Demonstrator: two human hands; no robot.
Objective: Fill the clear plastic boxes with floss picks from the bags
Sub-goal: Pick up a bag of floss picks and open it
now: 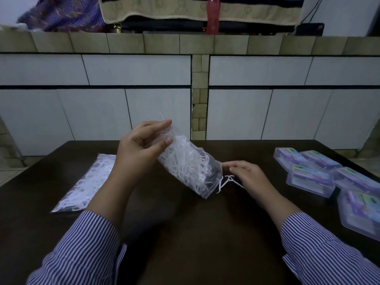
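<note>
Far left on the dark table [185, 233]: a flat sealed bag [86, 184] of white floss picks, lying w/ its long side running diagonally, untouched, just left of the left forearm in a striped sleeve [82, 249]. Next, the left hand [141, 145] is raised above the table, fingers & thumb curled round the upper end of a second clear bag [185, 165], pinching the plastic there; one pick pokes up past the fingertips. That bag is tilted, upper end at the left hand, mouth end down-right, close to the table or touching it, can't tell which. It's packed w/ a tangle of white picks [181, 161], most bunched in the middle & lower part. At the mouth, a few loose picks [227, 182] stick out or lie on the table, betw. bag & right hand. Right hand [248, 177] sits low by the bag mouth, fingers bent w/ tips near the bag's rim; looks like it pinches at a pick or the rim, but can't tell for sure what it grips. Far right: a cluster of five clear plastic boxes [310, 179], lids closed, purple & green labels showing, some overlapping or touching each other, well apart from the bag. Behind the table: white tiled wall, and a red bottle [213, 15] on the ledge above.
</note>
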